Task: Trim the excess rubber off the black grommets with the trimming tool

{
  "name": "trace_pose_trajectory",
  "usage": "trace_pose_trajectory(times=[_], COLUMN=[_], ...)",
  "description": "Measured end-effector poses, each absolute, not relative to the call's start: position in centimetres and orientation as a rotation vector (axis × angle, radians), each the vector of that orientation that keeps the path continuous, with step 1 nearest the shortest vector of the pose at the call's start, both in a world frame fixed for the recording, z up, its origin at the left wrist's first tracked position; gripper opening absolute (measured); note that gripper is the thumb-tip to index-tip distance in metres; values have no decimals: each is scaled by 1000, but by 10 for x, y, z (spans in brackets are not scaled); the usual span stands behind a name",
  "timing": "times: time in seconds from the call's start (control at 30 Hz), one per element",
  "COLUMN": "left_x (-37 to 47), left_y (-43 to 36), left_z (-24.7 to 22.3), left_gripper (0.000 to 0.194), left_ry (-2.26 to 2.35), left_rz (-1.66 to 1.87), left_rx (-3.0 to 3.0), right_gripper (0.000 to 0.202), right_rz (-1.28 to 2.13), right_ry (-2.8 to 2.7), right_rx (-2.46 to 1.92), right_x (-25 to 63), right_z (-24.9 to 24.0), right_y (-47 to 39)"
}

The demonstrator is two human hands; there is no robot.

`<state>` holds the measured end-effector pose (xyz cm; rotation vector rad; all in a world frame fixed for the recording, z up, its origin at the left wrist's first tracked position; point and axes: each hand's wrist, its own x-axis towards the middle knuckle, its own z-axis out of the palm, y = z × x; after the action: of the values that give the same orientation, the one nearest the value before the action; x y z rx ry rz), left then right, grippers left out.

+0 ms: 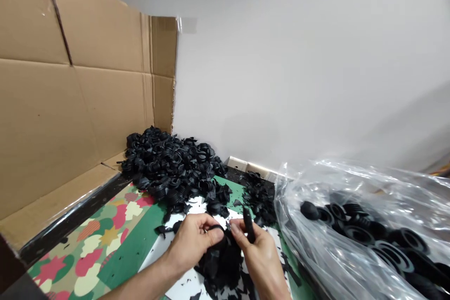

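My left hand [197, 240] is closed around a black rubber part [218, 238], thumb on top, at the lower middle of the head view. Just to its right, my right hand [258, 251] holds a black pen-like tool [248, 224] upright between its fingers. The thumb and fingertip of that hand pinch close to the rubber part; whether they touch it is unclear. Below both hands lies a heap of black scraps [225, 267] on a white sheet [183, 286]. Fingers hide much of the held part.
A large pile of black ribbed rubber parts [172, 159] lies against the cardboard [87, 103] and wall. Smaller black scraps [259, 197] are right of it. A clear plastic bag [298, 243] with black rubber parts stands at right. A patterned sheet [91, 243] lies at left.
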<state>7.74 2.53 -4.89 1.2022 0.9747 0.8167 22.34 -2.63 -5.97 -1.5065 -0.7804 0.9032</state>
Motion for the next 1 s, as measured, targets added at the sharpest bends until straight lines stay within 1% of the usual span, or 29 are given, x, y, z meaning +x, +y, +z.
trace_pose_trajectory(times=[0.1, 0.17, 0.27, 0.4, 0.5, 0.6, 0.67, 0.77, 0.9, 1.0], left_x=[76, 75, 74, 75, 76, 76, 77, 78, 81, 82], left_y=[33, 36, 37, 35, 33, 30, 27, 24, 22, 21], left_z=[-52, -53, -52, -50, -48, -45, -44, -46, -50, -51], left_gripper=[25, 31, 32, 35, 38, 38, 37, 38, 46, 49], left_ry=[1034, 1024, 986, 932, 908, 905, 892, 850, 836, 833], left_rz=[758, 722, 699, 705, 718, 741, 757, 789, 794, 769], left_rx=[1046, 966, 895, 892, 923, 998, 1078, 1172, 1166, 1055], right_gripper=[46, 51, 52, 53, 46, 27, 18, 23, 8, 15], right_rz=[784, 718, 682, 766, 745, 612, 510, 469, 445, 424], right_ry=[-681, -623, -591, -596, -655, -922, -1126, -1315, -1357, -1333], right_rx=[-1535, -1490, -1407, -1321, -1348, -1384, -1315, -1229, -1256, -1291], right_x=[229, 233, 237, 239, 237, 232, 229, 224, 218, 213], right_z=[-63, -63, -58, -55, -59, -61, -61, -64, -72, -76], right_y=[-31, -35, -41, -43, -42, -42, -40, -37, -31, -29])
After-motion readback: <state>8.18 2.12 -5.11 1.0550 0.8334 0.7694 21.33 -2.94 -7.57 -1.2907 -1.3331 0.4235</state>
